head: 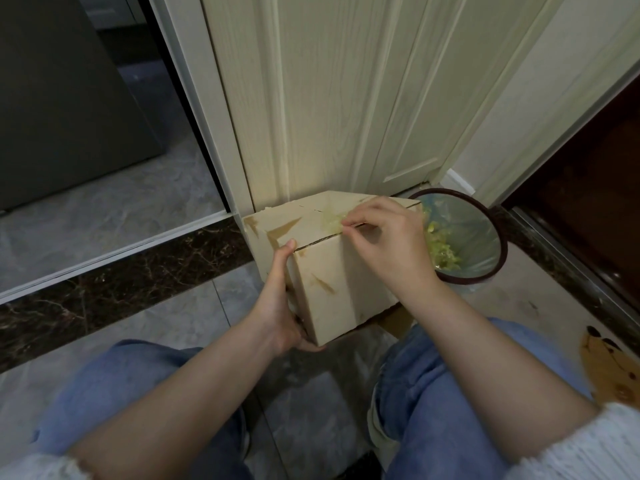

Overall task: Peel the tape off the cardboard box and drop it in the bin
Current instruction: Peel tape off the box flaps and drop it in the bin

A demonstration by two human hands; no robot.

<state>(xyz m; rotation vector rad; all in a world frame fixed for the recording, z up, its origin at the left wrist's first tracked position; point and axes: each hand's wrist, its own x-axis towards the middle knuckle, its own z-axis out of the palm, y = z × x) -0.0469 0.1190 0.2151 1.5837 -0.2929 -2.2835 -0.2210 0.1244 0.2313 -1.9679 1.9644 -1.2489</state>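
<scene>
Cardboard box (332, 271) at frame centre, light, stiff. Left hand (280, 306) grips lower-left corner. Right hand (384, 237) pinches what looks like thin, crinkly tape (334, 220) at top seam; likely tears easily, so take hold at lifted edge. Bin (485, 237) right of box.

A home: panelled door (346, 98), tiled floor (121, 216), lined bin (485, 237).

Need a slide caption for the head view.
Left hand steadies cardboard box; right hand pinches tape beside the bin.
</scene>
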